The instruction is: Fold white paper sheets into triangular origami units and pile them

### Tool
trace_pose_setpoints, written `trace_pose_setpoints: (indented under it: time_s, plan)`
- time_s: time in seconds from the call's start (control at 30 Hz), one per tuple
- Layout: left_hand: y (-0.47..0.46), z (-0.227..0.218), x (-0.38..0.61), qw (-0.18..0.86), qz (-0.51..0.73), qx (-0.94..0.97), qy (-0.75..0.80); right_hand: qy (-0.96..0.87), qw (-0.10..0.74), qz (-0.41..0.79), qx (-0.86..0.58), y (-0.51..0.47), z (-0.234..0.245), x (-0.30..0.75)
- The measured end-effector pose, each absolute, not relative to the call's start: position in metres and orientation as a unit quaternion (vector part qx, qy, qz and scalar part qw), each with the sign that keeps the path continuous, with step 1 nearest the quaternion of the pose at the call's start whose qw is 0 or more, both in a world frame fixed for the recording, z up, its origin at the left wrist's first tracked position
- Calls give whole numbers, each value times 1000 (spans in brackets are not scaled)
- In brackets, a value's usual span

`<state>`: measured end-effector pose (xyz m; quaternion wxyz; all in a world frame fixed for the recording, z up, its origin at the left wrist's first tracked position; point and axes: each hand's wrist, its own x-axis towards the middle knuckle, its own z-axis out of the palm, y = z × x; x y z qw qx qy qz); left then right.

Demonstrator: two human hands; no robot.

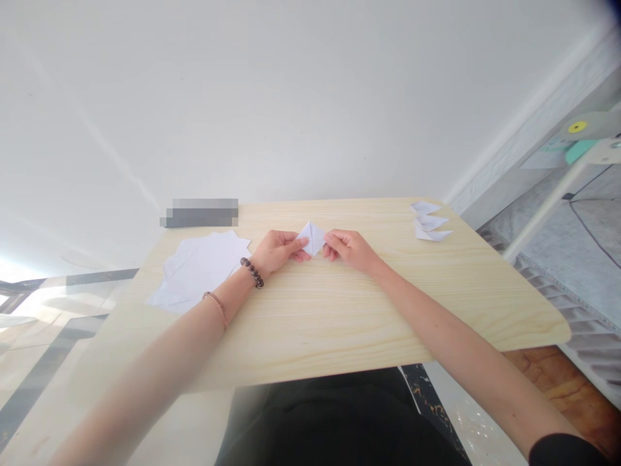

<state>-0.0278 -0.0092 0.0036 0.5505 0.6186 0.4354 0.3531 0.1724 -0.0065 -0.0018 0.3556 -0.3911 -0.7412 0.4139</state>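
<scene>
A small piece of folded white paper [312, 237], shaped like a diamond with a crease down its middle, is held up over the table between my two hands. My left hand [281, 250] pinches its left corner, thumb on top. At the right corner, my right hand [348, 248] grips it between thumb and fingers. Several loose sheets of white paper [204, 265] lie in an uneven pile left of my left hand. Far to the right, 3 folded paper pieces [431, 221] with pointed ends sit in a column.
The pale wooden table [310, 323] has rounded corners and stands against a white wall [301, 97]. A dark blurred-out object [201, 213] rests at its back left edge. Beyond the right side stands a white metal frame [548, 200] with a yellow and teal part.
</scene>
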Motion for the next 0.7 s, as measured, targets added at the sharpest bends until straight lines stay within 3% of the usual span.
trace_pose_setpoints:
  time_s: [0.37,0.53,0.7]
  plan:
    - [-11,2,-25,467,331,676,465,-710,371,462,-381,-8,-4,170]
    - [-10,0,-25,420,369,686,465,-707,415,407,-403,-6,-6,170]
    - [-6,2,-28,306,401,735,453,-729,427,322,-427,-4,-5,172]
